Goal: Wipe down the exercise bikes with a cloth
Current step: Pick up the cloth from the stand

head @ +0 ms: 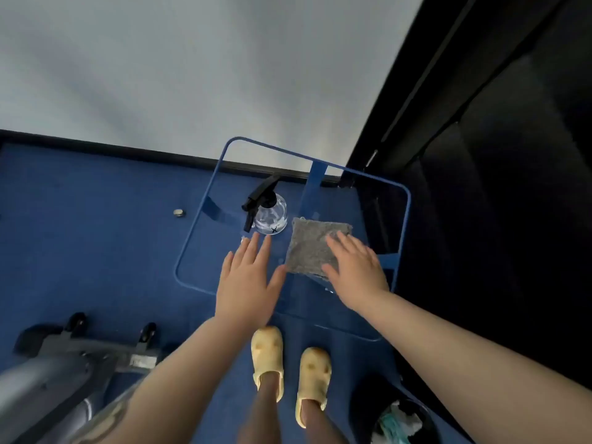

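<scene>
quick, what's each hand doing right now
Left hand: open, fingers straight, holding nothing, near the clear spray bottle.
Right hand: open, flat on the grey square cloth.

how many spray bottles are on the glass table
1. A clear spray bottle with a black trigger stands on the transparent blue-edged table, left of the grey square cloth.
</scene>
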